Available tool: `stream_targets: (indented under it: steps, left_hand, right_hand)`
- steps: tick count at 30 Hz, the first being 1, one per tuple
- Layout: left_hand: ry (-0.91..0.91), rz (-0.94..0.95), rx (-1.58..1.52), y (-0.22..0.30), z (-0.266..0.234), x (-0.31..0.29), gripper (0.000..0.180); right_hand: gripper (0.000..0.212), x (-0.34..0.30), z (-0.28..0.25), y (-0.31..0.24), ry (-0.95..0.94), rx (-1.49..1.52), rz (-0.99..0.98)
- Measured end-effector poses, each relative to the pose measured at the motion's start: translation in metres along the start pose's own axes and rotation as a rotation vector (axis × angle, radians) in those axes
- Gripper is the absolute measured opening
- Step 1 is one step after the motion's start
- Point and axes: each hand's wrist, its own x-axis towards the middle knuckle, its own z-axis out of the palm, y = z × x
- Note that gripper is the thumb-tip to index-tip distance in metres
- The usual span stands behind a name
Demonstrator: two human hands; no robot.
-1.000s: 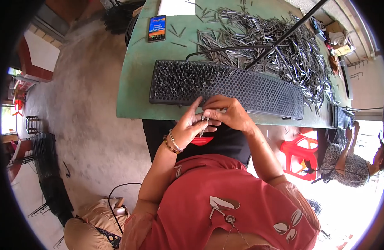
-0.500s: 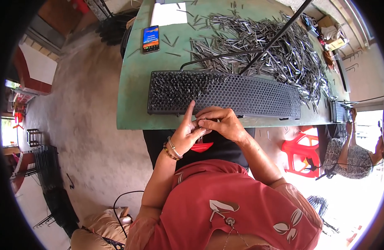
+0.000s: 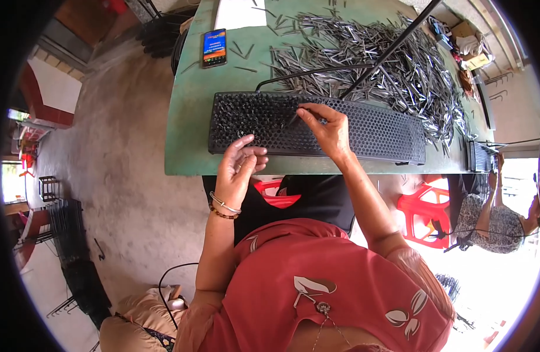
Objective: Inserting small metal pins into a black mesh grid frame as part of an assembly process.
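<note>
Pinching a thin metal pin over a black perforated tray

Thin metal pin (image 3: 293,119) sits between right hand (image 3: 328,130) fingertips, tip down on the black perforated tray (image 3: 369,126), left-of-centre. Right hand closed on pin. Left hand (image 3: 239,167) hovers at the tray's near edge, fingers curled loosely, thumb up; can't tell if it holds anything. Tray lies lengthwise along near edge of green tabletop (image 3: 191,105). Big pile of loose metal pins (image 3: 399,70) behind tray, right side. Phone (image 3: 214,47) at far left. Another person (image 3: 493,220) sits at right, by a red plastic stool (image 3: 425,214).
</note>
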Motion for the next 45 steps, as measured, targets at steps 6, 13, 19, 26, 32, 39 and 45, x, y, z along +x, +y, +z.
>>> stream_targets:
  steps: [6,13,19,26,32,39,45]
  left_hand:
    - [0.128,-0.023,-0.017,0.000,-0.010,-0.002,0.033]
    - [0.176,-0.028,-0.008,-0.001,-0.009,-0.001,0.029]
    - [0.363,0.100,0.008,0.005,-0.022,0.004,0.024]
    - [0.566,0.219,0.206,0.002,-0.040,0.007,0.022]
    - [0.631,0.288,0.274,-0.009,-0.051,0.014,0.022]
    - [0.652,0.292,0.268,-0.021,-0.053,0.012,0.023]
    - [0.675,0.353,0.333,-0.025,-0.060,0.012,0.023]
  right_hand:
    - [0.021,-0.006,0.008,-0.005,0.037,-0.112,-0.024]
    - [0.018,-0.007,0.008,-0.002,0.043,-0.147,-0.107]
    - [0.015,-0.010,0.013,0.002,0.019,-0.263,-0.293]
    - [0.019,-0.012,0.012,0.004,-0.042,-0.276,-0.310]
    - [0.018,-0.012,0.015,0.006,-0.025,-0.322,-0.374]
    - [0.018,-0.018,0.016,0.007,-0.029,-0.325,-0.370]
    - [0.018,-0.017,0.019,0.003,-0.029,-0.326,-0.271]
